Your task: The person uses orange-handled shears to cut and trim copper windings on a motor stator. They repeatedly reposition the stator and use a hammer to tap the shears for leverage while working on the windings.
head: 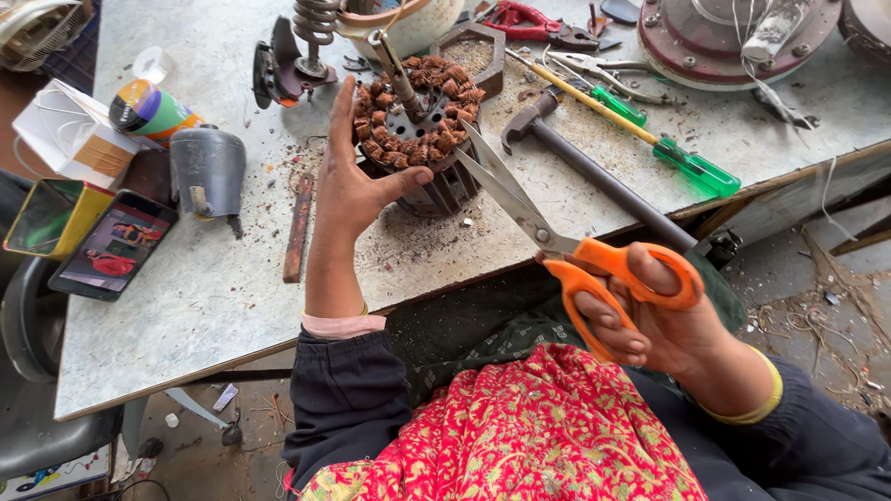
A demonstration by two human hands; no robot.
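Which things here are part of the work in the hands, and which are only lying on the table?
In use:
- left hand steadying the motor stator
- right hand holding the orange scissors

Lying about:
- hammer
- green screwdrivers
- red pliers
- phone
- tape roll

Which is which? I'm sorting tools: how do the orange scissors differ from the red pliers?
The orange scissors are held in the right hand, blades open toward the motor stator; the red pliers lie untouched at the table's far edge. The scissors have looped handles, the pliers straighter grips. Both are hand tools.
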